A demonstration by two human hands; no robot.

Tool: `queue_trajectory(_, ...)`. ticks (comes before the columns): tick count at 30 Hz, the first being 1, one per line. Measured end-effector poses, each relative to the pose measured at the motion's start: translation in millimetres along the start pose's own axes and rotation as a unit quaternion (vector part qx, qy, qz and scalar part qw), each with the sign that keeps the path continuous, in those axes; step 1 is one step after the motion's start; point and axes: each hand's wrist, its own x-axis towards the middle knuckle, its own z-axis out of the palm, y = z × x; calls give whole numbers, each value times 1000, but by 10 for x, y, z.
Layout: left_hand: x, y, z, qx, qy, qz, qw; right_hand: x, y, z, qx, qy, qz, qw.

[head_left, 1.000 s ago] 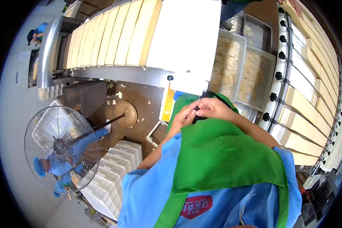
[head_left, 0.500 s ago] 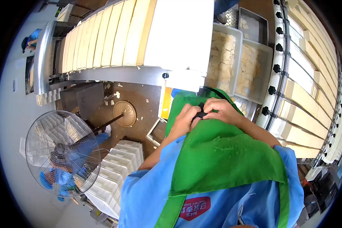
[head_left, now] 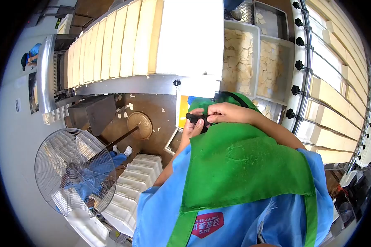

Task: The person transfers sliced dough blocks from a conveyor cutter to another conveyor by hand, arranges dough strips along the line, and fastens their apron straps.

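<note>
Both my hands are together in front of my waist, over the green apron (head_left: 243,160). My left hand (head_left: 196,125) is closed on a black strap (head_left: 192,118), whose end sticks out past the fingers. Close beside it, my right hand (head_left: 226,113) pinches the same black piece, fingers curled, thumb toward the left hand. The fingers hide part of the strap. Another black band (head_left: 235,98) curves over the apron beyond the right hand.
A white work surface (head_left: 189,37) stands ahead, with rows of pale dough sheets (head_left: 119,41) to its left. Bins of pale cut pieces (head_left: 238,53) lie ahead right. A second line (head_left: 329,107) runs along the right. A fan (head_left: 72,164) and white crates (head_left: 132,181) stand left. Co-workers are nearby.
My hands have shifted slightly left, and more of the black strap shows on the left. The right hand now lies flatter across the apron. The person behind the fan has moved.
</note>
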Motion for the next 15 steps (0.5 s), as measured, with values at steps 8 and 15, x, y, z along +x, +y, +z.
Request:
queue_trajectory(8,109,-65,-102,45,-3,-38,998,-17,184,50,-192,186,-57,962)
queue_trajectory(15,161,-93,-65,172,-19,-56,983,42,-57,36,-249,384,-124,880)
